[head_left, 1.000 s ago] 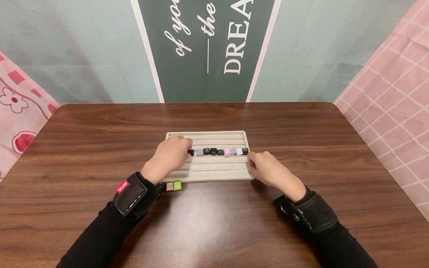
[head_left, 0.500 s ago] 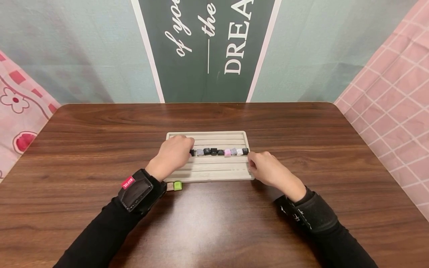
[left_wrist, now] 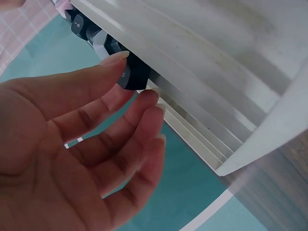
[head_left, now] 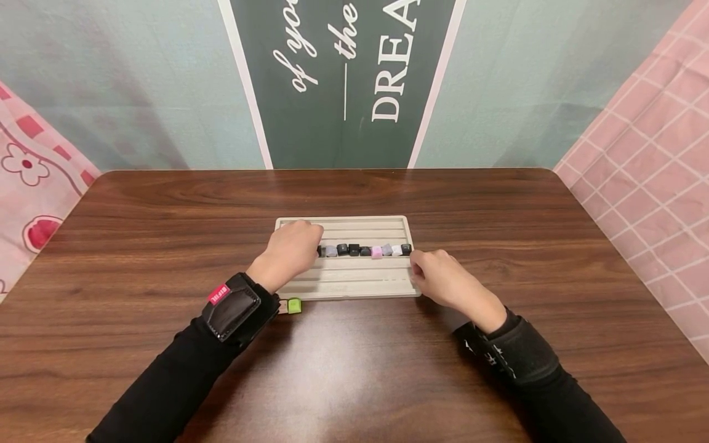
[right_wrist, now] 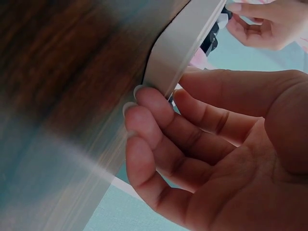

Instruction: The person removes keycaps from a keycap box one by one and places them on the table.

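Observation:
A cream ridged tray (head_left: 354,288) lies on the table, with a row of small keycaps along one of its middle slots. Black, grey, white and pink keycaps (head_left: 376,252) make up that row. At its left end my left hand (head_left: 293,249) pinches a black keycap (left_wrist: 135,76) between thumb and index finger, its other fingers bent beside the tray in the left wrist view. My right hand (head_left: 445,280) holds the tray's right edge, thumb and curled fingers at the rim in the right wrist view. The left hand hides the tray's left part in the head view.
A green keycap (head_left: 295,306) and a beige keycap (head_left: 283,306) sit on the brown wooden table (head_left: 354,369) at the tray's near left edge, the beige one partly behind the left wrist strap (head_left: 240,307). A wall cloth with lettering hangs behind the table.
My left hand and forearm have shifted slightly right and away from me, covering more of the black end keycap and the beige keycap. The right hand stays at the tray's edge.

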A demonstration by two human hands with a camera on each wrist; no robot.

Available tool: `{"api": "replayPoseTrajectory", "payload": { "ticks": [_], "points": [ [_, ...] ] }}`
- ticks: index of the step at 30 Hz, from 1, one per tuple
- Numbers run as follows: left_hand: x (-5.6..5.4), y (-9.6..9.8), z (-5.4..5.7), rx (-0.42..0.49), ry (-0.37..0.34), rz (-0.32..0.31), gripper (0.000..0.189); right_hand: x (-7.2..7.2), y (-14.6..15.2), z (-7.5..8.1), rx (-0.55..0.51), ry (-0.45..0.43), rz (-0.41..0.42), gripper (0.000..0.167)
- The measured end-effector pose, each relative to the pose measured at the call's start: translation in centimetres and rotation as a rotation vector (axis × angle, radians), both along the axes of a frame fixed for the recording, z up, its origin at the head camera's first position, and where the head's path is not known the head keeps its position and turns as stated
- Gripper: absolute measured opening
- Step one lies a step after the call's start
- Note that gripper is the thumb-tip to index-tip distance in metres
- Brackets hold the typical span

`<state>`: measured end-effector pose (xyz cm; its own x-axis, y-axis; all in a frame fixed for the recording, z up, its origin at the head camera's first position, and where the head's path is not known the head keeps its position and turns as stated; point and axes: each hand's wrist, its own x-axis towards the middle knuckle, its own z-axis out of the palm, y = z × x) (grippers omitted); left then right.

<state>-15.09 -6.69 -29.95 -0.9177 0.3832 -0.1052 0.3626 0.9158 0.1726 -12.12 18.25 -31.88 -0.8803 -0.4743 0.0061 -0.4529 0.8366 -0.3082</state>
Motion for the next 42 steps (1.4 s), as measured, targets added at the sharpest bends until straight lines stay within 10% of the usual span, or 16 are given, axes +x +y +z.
{"api": "replayPoseTrajectory", "payload": {
  "ticks": [42],
  "points": [
    [-0.14, -0.09, 0.35, 0.024, -0.037, 0.005, 0.014, 0.08, -0.10, 0.21, 0.003, 0.005, 0.006, 0.022]
  ]
}}
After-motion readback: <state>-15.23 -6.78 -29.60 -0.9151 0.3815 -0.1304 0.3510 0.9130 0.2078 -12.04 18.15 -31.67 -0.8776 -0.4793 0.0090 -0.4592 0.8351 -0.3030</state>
